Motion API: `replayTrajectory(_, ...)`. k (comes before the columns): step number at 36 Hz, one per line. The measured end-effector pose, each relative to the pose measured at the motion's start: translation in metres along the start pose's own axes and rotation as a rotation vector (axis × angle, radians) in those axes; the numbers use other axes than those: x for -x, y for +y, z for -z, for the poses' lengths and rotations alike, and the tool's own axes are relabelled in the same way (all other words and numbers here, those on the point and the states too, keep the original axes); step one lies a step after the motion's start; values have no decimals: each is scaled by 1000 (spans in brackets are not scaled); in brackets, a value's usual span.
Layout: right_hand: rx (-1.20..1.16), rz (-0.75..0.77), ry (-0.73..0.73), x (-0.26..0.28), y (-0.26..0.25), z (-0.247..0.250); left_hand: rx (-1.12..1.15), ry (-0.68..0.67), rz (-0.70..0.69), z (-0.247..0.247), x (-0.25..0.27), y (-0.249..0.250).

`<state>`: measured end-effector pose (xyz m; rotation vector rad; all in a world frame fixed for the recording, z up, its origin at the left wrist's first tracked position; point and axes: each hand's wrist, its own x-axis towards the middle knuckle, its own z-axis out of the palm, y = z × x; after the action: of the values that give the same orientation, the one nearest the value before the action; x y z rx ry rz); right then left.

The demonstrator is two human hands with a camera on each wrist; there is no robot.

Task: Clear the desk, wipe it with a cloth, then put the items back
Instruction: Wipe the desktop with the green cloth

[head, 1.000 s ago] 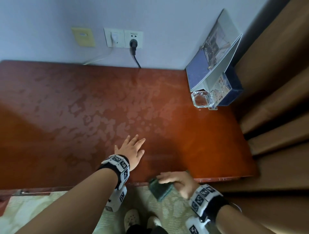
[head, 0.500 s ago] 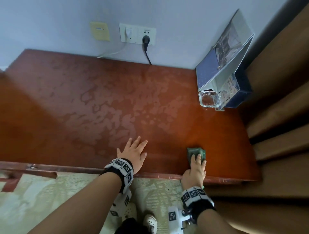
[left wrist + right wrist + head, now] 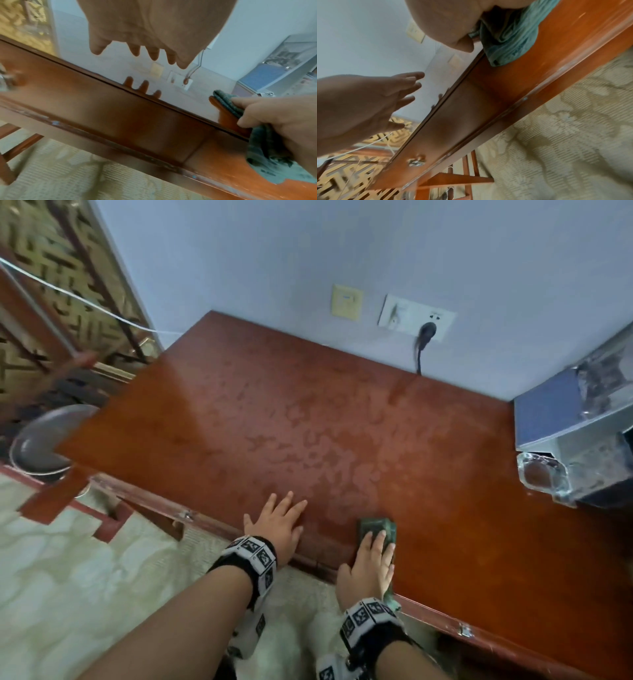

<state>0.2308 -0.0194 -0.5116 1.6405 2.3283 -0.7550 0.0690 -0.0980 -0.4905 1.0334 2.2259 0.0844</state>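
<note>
On the red-brown desk [image 3: 274, 422], damp streaks cover the middle. My left hand [image 3: 277, 518] lies flat on the top near the front edge with its fingers spread and holds nothing. To its right, my right hand [image 3: 371, 559] presses a folded dark green cloth [image 3: 376, 527] onto the desk with straight fingers. Part of the cloth hangs over the front edge. The left wrist view shows the cloth [image 3: 226, 100] under the right hand [image 3: 274, 115]. The right wrist view shows the cloth [image 3: 510, 40] draped over the edge and the left hand [image 3: 359, 102] beside it.
A blue folder [image 3: 548, 409] leans on the wall at the desk's right end, with a glass ashtray [image 3: 543, 475] in front of it. A black plug [image 3: 426, 332] sits in the wall socket behind the desk. A metal basin [image 3: 37, 446] stands left of the desk.
My right hand brought the cloth up from below the front edge onto the desk top and drew it back and leftward. The left hand stayed flat. The head view swung left.
</note>
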Motion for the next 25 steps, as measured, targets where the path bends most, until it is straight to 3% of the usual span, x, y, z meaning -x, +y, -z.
replayTrajectory(6,-21,105,-93,2,-99,-31,17,14,34,31,0,-74)
replayTrajectory(16,30,100,-129,6,-271,-80,-10,42,90,93,-10,-227)
replayTrajectory(25,72,152,-175,1,-395,-117,-14,92,141,126,-14,-313)
